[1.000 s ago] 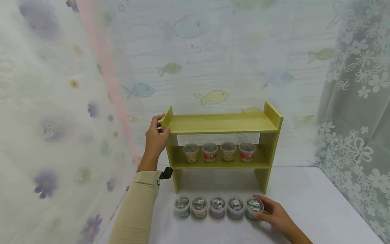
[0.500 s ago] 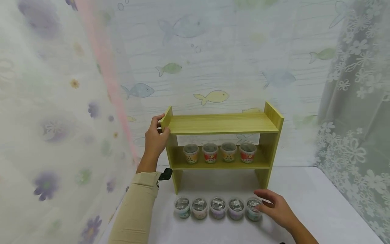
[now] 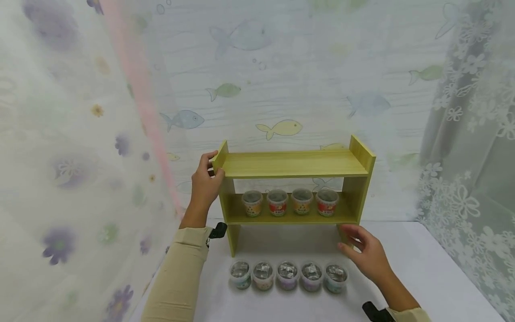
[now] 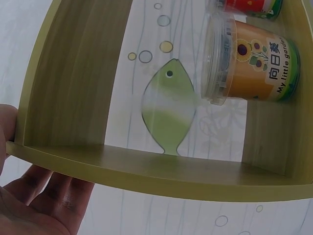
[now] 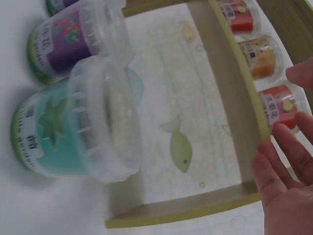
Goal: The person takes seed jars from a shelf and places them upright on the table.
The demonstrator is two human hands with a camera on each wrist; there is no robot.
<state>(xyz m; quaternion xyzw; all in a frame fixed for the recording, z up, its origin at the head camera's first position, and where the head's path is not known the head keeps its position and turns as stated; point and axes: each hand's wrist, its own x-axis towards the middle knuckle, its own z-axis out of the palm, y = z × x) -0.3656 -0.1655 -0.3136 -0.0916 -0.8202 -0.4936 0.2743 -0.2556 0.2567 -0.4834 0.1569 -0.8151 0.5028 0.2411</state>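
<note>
From the head, the yellow-green shelf stands up on the white worktop, its long side going left to right. The left hand grips its left end. The right hand holds nothing, near its right leg.

The left wrist shows woody stripes and a round orange tub.

The right wrist shows a teal plastic tub with a bumpy lid.

The shelf looks like smooth, wood-grained board; the tubs are shiny, translucent plastic; the sleeve is matt cloth.
</note>
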